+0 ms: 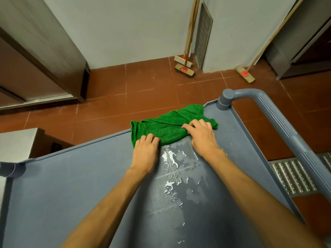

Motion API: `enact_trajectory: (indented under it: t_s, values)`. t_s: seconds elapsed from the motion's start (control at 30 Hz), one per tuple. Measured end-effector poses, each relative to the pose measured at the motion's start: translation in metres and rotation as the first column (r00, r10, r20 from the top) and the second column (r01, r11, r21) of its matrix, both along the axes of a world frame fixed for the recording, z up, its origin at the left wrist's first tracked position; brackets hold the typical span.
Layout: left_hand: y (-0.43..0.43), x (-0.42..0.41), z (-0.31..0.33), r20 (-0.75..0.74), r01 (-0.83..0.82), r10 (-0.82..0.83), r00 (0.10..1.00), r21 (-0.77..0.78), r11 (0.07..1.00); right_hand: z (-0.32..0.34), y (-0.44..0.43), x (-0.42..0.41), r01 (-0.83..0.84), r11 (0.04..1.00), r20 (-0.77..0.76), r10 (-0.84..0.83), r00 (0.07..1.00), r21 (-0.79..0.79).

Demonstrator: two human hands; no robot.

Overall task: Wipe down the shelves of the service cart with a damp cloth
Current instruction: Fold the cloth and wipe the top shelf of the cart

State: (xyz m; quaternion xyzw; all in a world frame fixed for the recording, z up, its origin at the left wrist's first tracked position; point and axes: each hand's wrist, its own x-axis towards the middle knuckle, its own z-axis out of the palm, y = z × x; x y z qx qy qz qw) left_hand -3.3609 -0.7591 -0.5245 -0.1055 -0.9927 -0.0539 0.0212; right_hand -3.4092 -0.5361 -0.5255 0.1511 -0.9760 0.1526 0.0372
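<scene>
A green cloth (170,125) lies bunched on the top shelf of the grey-blue service cart (71,185), near the shelf's far edge and far right corner. My left hand (145,151) presses on the cloth's near left end with its fingers curled into the fabric. My right hand (201,135) grips the cloth's right end. A streak of water drops and wet patches (172,176) runs down the shelf between my forearms. Only the top shelf shows; lower shelves are hidden.
The cart's handle bar (279,122) runs along the right side from a corner post (226,99). Three brooms (184,66) lean on the far wall over red floor tiles. Steel cabinets (35,59) stand at left. A metal floor grate (293,176) lies at right.
</scene>
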Motion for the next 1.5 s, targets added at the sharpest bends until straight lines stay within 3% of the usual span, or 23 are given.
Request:
enact_trajectory:
  t_s: [0.3,0.83,1.07,1.5]
  values:
    - [0.01,0.023,-0.002,0.0,0.063,-0.063,0.998,0.035,0.997,0.01,0.01,0.035,0.104,0.994,0.144,-0.105,0.984,0.017]
    - [0.032,0.084,-0.001,0.045,0.131,-0.136,0.99,0.112,0.985,0.013,0.037,0.121,0.203,0.978,0.216,-0.208,0.954,0.046]
    - [0.041,0.13,-0.007,0.016,0.185,-0.189,0.982,0.14,0.973,0.015,0.05,0.174,0.248,0.967,0.236,-0.254,0.938,0.055]
    - [0.052,0.243,-0.003,0.093,0.206,-0.229,0.969,0.204,0.957,0.02,0.062,0.277,0.289,0.95,0.309,-0.313,0.898,0.12]
